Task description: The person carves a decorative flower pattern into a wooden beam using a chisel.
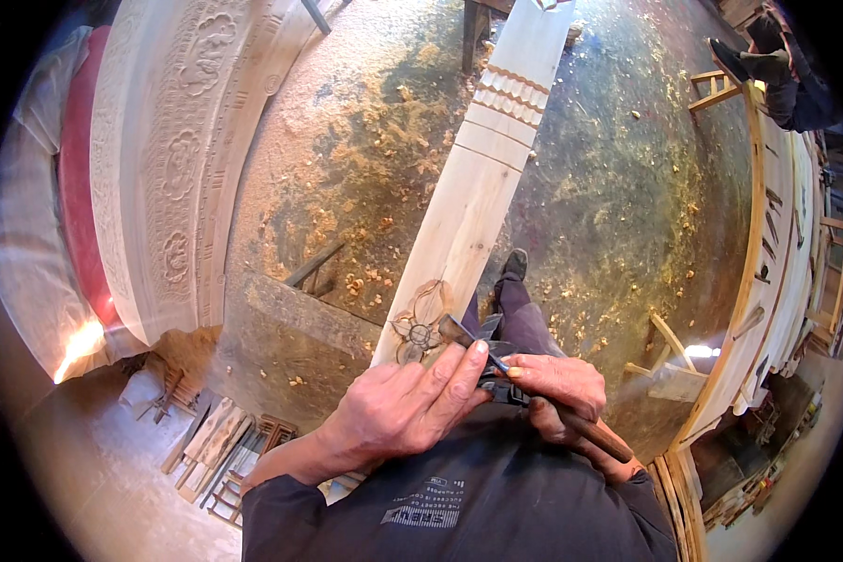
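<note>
A long pale wooden board [468,215] runs away from me, with carved bands across its far part. At its near end is a round flower carving [420,328] with petals around it. My right hand [560,386] is wrapped around a gouge [595,436] with a brown wooden handle. My left hand [393,405] lies across the gouge's metal shank, its fingers pressed together near the blade. The blade [455,331] is by the right side of the flower; I cannot tell whether its edge touches the wood. My left palm is hidden.
A large carved wooden panel [183,159] stands at the left. On the right, a long bench [754,290] carries several hand tools, and a person [787,66] is beyond it. Wood shavings litter the floor. Wooden pieces [215,440] lie at the lower left.
</note>
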`<state>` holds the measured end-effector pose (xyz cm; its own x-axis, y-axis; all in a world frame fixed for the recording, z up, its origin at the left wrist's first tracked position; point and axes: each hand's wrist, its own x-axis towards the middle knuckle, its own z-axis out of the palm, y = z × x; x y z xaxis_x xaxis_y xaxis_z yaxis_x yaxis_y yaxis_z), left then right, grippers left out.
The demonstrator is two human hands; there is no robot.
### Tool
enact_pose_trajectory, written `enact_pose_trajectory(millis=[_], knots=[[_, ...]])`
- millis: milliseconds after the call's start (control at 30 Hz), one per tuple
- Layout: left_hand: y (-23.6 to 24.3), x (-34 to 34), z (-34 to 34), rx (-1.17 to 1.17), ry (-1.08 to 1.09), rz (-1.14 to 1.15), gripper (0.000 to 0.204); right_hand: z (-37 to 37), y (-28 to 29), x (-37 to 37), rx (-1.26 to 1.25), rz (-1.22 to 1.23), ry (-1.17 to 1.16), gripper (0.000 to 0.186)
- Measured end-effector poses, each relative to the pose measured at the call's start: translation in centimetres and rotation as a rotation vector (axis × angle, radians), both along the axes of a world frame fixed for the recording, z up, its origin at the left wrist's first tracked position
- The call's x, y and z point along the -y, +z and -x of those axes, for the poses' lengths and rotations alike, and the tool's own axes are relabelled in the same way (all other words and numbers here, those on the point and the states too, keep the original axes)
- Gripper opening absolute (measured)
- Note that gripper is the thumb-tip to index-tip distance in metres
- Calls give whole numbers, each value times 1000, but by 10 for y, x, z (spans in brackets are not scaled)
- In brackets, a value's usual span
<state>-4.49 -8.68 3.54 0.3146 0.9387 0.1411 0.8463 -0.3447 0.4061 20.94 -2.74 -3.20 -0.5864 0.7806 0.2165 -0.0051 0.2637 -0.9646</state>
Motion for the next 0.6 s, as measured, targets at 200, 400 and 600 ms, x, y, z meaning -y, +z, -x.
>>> enact_pose_trajectory(millis=[200,400,600], knots=[[9,4,8,31,-117,-111,56,7,23,14,-288,624,-220,35],[4,9,8,108,-95,-217,36,-15,13,11,-84,594,-221,45],[1,9,7,100,-92,-212,37,-17,24,0,13,354,-102,43]])
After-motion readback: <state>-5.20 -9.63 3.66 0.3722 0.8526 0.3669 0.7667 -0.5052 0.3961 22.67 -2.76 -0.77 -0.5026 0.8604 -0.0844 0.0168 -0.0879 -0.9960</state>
